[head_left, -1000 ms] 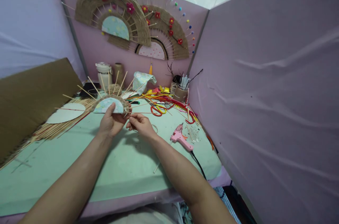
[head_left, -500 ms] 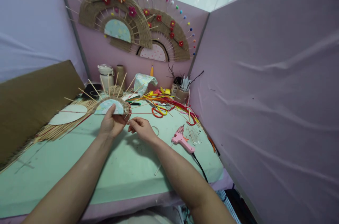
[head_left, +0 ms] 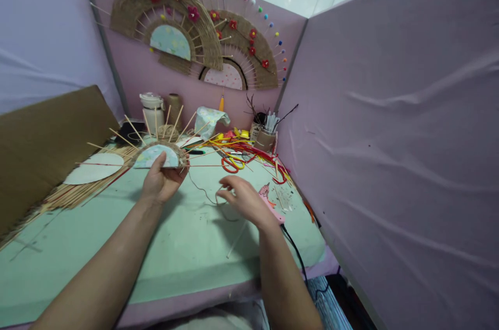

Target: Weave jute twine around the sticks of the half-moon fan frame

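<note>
My left hand (head_left: 161, 179) holds up a half-disc fan piece (head_left: 150, 157), its thumb on the pale blue patterned fabric face and its fingers behind. Brown twine wraps the curved rim, and thin wooden sticks (head_left: 134, 129) radiate outward. A loose strand of twine (head_left: 203, 190) hangs from the right end and loops toward my right hand (head_left: 239, 196). The fingers of that hand are curled at the loop and appear to hold the twine; the exact grip is partly hidden. Behind my right hand lies a pink glue gun (head_left: 277, 215), partly covered by it.
Scissors (head_left: 231, 165) and colourful pipe cleaners (head_left: 253, 153) lie toward the back right. Bundled sticks (head_left: 83, 184) and a white oval (head_left: 95, 168) are at left, beside a brown board (head_left: 54, 143). A white jar (head_left: 153, 111) stands behind. Finished fans (head_left: 167, 2) hang on the partition.
My right hand has moved right and slightly down, away from the fan piece, and the loose twine now shows between them. My left hand keeps its hold, shifting slightly left in view.
</note>
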`<state>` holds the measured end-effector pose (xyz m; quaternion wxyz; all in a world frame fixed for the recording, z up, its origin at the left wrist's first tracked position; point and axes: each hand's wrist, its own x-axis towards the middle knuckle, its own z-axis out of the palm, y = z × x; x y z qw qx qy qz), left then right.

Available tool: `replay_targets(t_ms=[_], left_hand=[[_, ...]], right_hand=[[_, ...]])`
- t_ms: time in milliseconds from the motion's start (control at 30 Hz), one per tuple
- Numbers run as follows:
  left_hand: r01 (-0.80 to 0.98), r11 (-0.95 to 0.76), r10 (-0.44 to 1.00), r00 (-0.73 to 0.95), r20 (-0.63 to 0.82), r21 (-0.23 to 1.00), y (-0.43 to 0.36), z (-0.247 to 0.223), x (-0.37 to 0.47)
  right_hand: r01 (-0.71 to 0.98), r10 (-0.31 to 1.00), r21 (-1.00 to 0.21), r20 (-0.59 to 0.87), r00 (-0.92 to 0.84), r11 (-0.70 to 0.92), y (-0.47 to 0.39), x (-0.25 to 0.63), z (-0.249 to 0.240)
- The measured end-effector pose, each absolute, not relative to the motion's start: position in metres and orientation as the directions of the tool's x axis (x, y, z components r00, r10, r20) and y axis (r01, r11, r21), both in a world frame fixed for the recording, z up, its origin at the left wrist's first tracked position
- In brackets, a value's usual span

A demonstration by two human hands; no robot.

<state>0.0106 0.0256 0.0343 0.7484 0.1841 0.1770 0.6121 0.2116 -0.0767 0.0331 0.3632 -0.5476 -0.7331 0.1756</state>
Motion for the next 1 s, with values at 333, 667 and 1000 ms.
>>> replay_targets(t_ms=[333,667,1000], left_hand=[[-0.821,0.204,0.978,0.196,-0.072,0.533,0.024,0.033,0.013],[-0.833,0.205,0.978,0.199,-0.067,0.514,0.031,0.028,0.007],[-0.827,0.200,0.979,0.197,-0.062,0.526,0.030,0.028,0.008]], right_hand=[[0.882,0.921,-0.321,0.065,0.384,-0.345,-0.155,0.293,-0.005],[0.413,0.883,-0.910,0.226,0.411,0.040,-0.144,0.308,0.007],[-0.618,0.968,-0.766,0.019,0.251,0.176,-0.121,0.282,0.019]])
